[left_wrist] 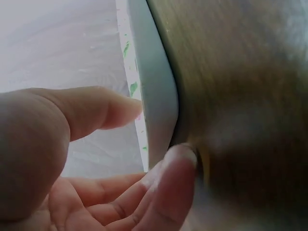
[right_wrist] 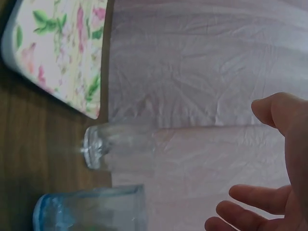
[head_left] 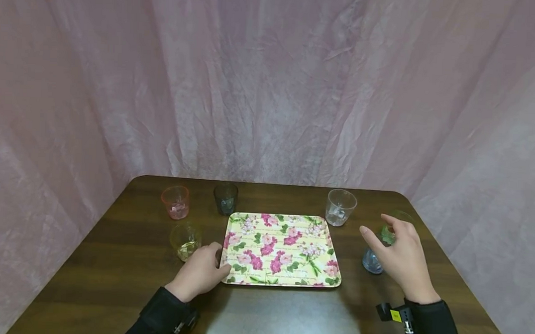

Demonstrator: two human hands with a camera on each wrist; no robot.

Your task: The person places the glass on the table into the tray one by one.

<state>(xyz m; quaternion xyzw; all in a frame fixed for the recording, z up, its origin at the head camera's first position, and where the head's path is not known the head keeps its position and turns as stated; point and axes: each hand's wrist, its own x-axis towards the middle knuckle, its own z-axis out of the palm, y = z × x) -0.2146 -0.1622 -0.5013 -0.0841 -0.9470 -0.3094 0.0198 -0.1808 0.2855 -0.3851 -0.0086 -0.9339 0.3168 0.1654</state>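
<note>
A rectangular tray (head_left: 282, 250) with pink flowers on pale yellow lies in the middle of the wooden table. My left hand (head_left: 202, 271) pinches it at the near left corner; in the left wrist view the thumb (left_wrist: 122, 113) is at the patterned rim and the other fingers curl at its underside. My right hand (head_left: 404, 255) hovers at the right with thumb and fingers spread, holding nothing. Below it is a blue glass (head_left: 373, 263), partly hidden by the hand. Behind the same hand shows a green glass (head_left: 387, 235), mostly covered.
Beyond the tray's far right corner stands a clear glass (head_left: 340, 208). A dark glass (head_left: 225, 200) is by the far left corner, with a pink glass (head_left: 176, 203) further left. A yellow glass (head_left: 185, 243) stands close to my left hand. A pinkish curtain (head_left: 271, 87) hangs behind the table (head_left: 97, 274).
</note>
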